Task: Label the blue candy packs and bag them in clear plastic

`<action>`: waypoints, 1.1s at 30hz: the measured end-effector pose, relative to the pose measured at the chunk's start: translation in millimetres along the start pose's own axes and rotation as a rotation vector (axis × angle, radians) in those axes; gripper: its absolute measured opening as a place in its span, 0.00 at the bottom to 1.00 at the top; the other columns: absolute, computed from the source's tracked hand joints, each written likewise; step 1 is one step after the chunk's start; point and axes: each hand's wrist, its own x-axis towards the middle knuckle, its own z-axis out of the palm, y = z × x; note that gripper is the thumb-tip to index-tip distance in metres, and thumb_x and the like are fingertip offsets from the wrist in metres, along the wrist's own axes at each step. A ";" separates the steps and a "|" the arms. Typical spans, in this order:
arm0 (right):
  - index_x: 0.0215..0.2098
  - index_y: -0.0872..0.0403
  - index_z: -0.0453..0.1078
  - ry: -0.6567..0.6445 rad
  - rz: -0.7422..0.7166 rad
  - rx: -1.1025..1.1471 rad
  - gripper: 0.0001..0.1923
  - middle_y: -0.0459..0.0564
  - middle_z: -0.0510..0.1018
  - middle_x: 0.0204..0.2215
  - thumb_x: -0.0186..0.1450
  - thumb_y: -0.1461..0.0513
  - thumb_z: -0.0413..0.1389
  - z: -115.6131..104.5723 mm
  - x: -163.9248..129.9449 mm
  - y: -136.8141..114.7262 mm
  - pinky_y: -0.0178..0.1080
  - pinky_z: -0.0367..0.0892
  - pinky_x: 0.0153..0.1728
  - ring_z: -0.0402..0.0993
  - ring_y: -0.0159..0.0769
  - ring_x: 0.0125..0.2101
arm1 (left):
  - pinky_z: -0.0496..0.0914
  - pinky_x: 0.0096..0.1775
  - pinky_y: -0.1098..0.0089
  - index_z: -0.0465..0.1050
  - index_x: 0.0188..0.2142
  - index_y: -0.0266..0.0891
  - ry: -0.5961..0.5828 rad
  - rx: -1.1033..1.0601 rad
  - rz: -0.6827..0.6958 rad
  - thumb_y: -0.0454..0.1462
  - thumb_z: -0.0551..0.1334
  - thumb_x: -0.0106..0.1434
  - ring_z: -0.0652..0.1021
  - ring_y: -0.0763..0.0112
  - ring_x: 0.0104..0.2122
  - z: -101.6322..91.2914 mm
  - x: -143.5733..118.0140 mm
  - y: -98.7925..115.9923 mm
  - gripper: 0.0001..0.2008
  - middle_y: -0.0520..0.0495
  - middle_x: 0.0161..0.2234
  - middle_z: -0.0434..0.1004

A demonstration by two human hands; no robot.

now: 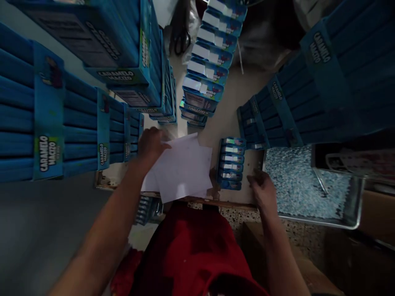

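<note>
Down at the edge of the pale worktop (228, 102), we are working with both bare hands. Our left hand (152, 144) is resting on the far corner of a loose sheaf of white paper sheets (182, 168), fingers curled over the corner and pinching it; the sheets are lying fanned and skewed just to the right of that hand, overhanging the near edge of the worktop. Our right hand (262, 189) is lying knuckles-up on the worktop with its fingers bent; we cannot tell whether they are gripping anything. Just to the left of that hand, between it and the paper, a short row of small blue cartons with pale tops (231, 163) is sitting packed together, touching the edge of the sheets.

Immediately to the right of our right hand a shallow metal tray filled with small pale-blue pieces (352, 222) is standing, its rim close to our knuckles. Beyond both hands a long line of open blue cartons with white flaps (210, 57) is running away from us, and a pair of dark scissors (182, 39) is lying beside it. Tall stacks of blue display boxes printed "CARAMELO MACIZO" (49, 123) are crowding in beyond our left hand, and similar bundled blue stacks (308, 82) are hemming in the space beyond our right. Below our hands, our red garment (191, 246) is filling the foreground.
</note>
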 end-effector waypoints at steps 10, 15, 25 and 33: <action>0.58 0.50 0.73 -0.308 -0.893 -0.559 0.18 0.57 0.79 0.53 0.71 0.65 0.55 173.0 -16.8 -114.4 0.50 0.60 0.51 0.68 0.51 0.53 | 0.64 0.57 0.52 0.76 0.54 0.40 -0.113 -0.093 0.233 0.36 0.58 0.69 0.73 0.49 0.55 105.8 -107.4 -7.9 0.16 0.34 0.55 0.76; 0.54 0.51 0.76 -0.461 -0.894 -0.859 0.17 0.60 0.77 0.49 0.70 0.67 0.54 227.3 9.8 -100.9 0.51 0.55 0.51 0.66 0.53 0.51 | 0.60 0.61 0.52 0.73 0.58 0.41 0.010 -0.190 0.138 0.44 0.63 0.68 0.70 0.48 0.59 103.2 -107.8 -25.7 0.21 0.35 0.58 0.74; 0.64 0.52 0.68 -0.314 -1.054 -0.709 0.20 0.58 0.73 0.61 0.77 0.59 0.48 229.9 -7.0 -82.2 0.53 0.46 0.62 0.58 0.49 0.63 | 0.70 0.47 0.60 0.80 0.38 0.42 -0.215 -0.392 -0.033 0.42 0.61 0.65 0.79 0.53 0.45 83.6 -63.8 -53.9 0.10 0.38 0.42 0.81; 0.72 0.55 0.56 -0.318 -1.048 -0.721 0.29 0.58 0.60 0.72 0.74 0.69 0.44 253.8 -60.8 -49.8 0.61 0.38 0.69 0.46 0.52 0.72 | 0.68 0.33 0.69 0.79 0.27 0.39 -0.333 -0.946 -0.253 0.53 0.63 0.55 0.76 0.63 0.29 72.9 -67.0 -53.1 0.19 0.48 0.26 0.78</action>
